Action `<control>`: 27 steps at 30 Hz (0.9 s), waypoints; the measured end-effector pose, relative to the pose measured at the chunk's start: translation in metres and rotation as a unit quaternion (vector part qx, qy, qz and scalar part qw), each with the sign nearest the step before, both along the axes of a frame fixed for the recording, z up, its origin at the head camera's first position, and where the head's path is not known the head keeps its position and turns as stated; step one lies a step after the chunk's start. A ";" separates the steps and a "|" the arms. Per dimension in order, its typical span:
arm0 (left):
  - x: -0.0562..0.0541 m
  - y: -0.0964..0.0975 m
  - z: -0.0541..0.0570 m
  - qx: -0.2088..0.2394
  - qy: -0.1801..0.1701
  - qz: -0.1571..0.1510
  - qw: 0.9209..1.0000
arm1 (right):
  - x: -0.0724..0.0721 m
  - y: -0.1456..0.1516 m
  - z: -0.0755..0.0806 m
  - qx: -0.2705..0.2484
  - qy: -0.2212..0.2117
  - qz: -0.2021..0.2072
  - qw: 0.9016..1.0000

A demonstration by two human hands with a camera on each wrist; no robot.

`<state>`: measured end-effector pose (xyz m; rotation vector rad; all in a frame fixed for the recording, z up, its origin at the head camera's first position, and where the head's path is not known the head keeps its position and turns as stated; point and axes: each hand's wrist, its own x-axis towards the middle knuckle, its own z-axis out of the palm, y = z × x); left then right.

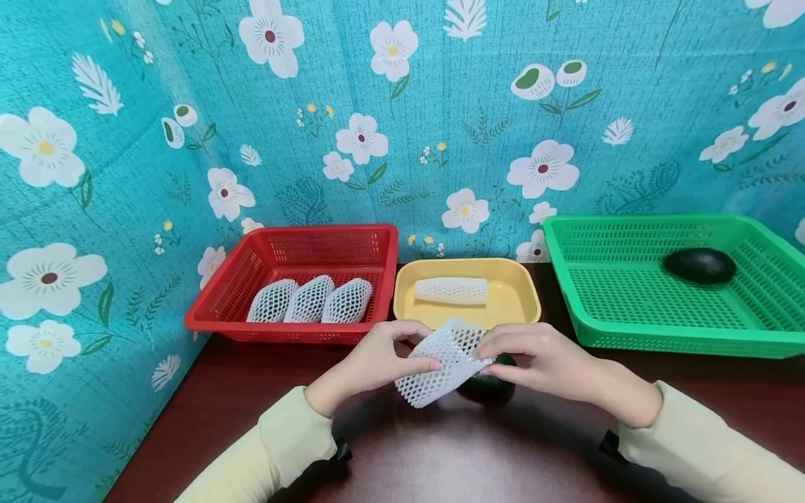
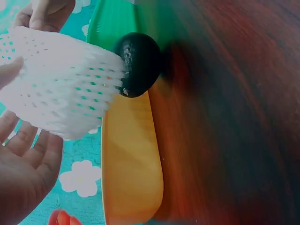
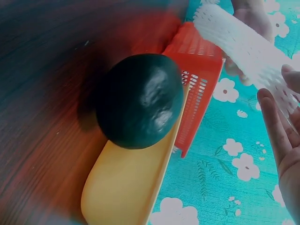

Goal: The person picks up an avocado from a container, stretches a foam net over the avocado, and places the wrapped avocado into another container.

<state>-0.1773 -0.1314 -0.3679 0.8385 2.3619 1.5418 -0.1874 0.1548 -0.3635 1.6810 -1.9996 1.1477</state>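
Note:
A white foam net sleeve (image 1: 424,370) is stretched between the two hands above the table. My left hand (image 1: 386,356) grips its left part, thumb on the near side and fingers behind. At the other end, my right hand (image 1: 544,358) pinches the sleeve's edge between thumb and fingers. A dark green, glossy, avocado-like fruit (image 3: 140,101) sits on the table just below and beyond the sleeve. In the head view the sleeve and right hand partly cover this fruit (image 1: 487,392); the left wrist view shows it outside the sleeve's end.
A red basket (image 1: 289,333) at the left holds several net-wrapped pieces. Behind the hands, a yellow tray (image 1: 512,307) contains a flat white net sleeve (image 1: 451,290). The green basket (image 1: 654,307) at the right holds another dark fruit (image 1: 699,266). A flowered blue cloth (image 1: 428,91) hangs behind.

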 end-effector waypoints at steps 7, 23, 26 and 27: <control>0.005 0.001 -0.002 0.017 -0.055 -0.036 0.998 | 0.002 -0.003 0.002 -0.012 -0.008 -0.011 1.000; 0.008 0.012 -0.006 -0.011 -0.024 -0.022 0.999 | 0.001 -0.014 0.001 -0.075 0.010 -0.044 0.996; 0.006 0.010 -0.005 -0.024 -0.011 -0.012 1.000 | 0.001 -0.014 0.001 -0.073 0.012 -0.046 0.996; 0.006 0.008 -0.005 -0.027 -0.009 -0.008 1.000 | 0.001 -0.014 0.002 -0.074 0.014 -0.046 0.996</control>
